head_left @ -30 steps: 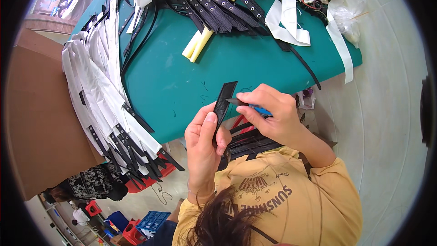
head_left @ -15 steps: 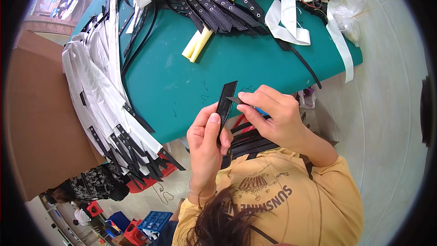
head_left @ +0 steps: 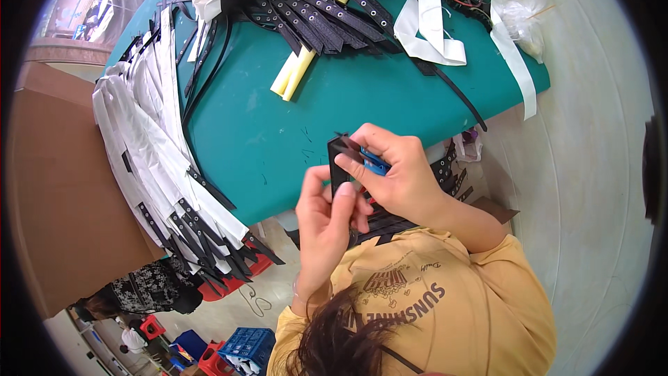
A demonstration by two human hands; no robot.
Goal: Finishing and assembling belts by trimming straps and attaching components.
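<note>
My left hand (head_left: 325, 219) grips a short black leather-like strap (head_left: 337, 175) upright in front of my chest, just off the near edge of the green table. My right hand (head_left: 407, 174) closes round a small blue-handled cutting tool (head_left: 376, 161). Its dark tip lies at the upper end of the strap, blurred and partly behind my fingers. Thumb and fingers of that hand sit right against the strap's top. More black straps lie over my lap, below both hands.
On the green table (head_left: 243, 139) lie eyeleted black straps (head_left: 316, 24), yellow rolls (head_left: 292, 75) and white strips (head_left: 445, 52). White-backed straps (head_left: 139, 132) hang over its left side, beside a cardboard box (head_left: 69, 181). A blue crate (head_left: 247, 348) and red stools stand lower left.
My right hand has moved up and left, bringing the tool over the strap's top end. The strap now stands more upright, and its upper end has dropped slightly.
</note>
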